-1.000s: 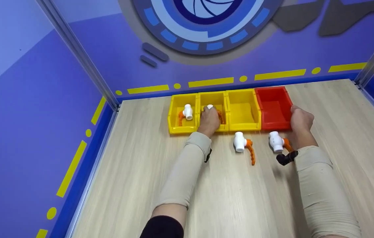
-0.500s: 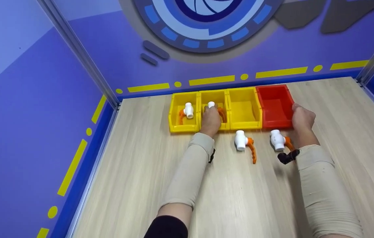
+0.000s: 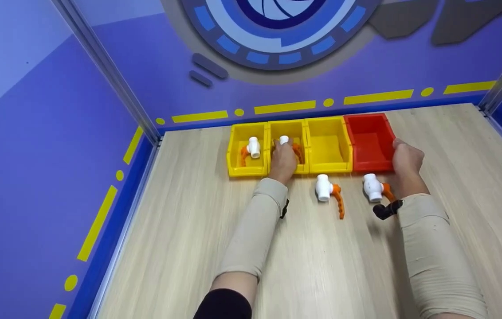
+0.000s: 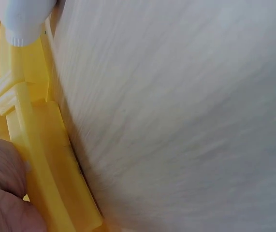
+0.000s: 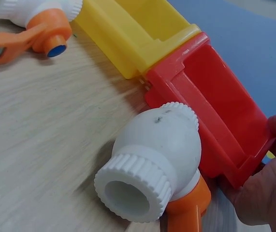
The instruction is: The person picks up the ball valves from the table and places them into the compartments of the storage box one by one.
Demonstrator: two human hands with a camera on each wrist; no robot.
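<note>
My left hand reaches down into the second yellow bin and grips a white ball valve with an orange handle; the fingers cover most of it. In the left wrist view, part of that hand shows at the bin's front. My right hand holds the right side wall of the red bin, with its fingers partly hidden behind it. A second ball valve lies in the leftmost yellow bin. Two more, a left valve and a right valve, lie before the bins.
The third yellow bin stands between the held valve's bin and the red one. All the bins form a row near the back wall on a wooden table. A side wall borders the left.
My left forearm has shifted slightly to the right, with the hand staying in the second yellow bin. The right hand keeps its place on the red bin. The view has tilted slightly.
</note>
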